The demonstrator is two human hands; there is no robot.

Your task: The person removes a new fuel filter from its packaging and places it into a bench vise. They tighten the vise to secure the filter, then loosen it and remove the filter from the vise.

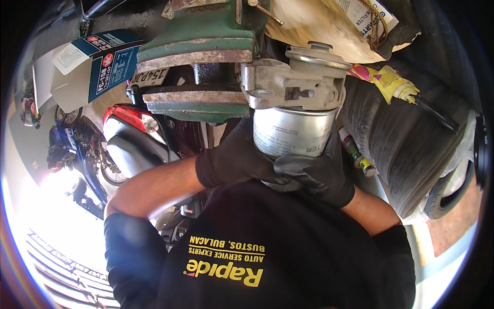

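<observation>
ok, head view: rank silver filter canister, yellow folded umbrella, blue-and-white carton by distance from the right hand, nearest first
1. silver filter canister: gripped by the right hand, centre.
2. yellow folded umbrella: up and right, lying on the tyres.
3. blue-and-white carton: far upper left.

A green bench vise [198,56] clamps the grey metal filter housing [293,85] at its three o'clock side.

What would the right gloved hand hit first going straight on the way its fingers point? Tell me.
The right hand already wraps the silver canister; its fingers point left, so probably the left hand first, though depth is unclear.
</observation>
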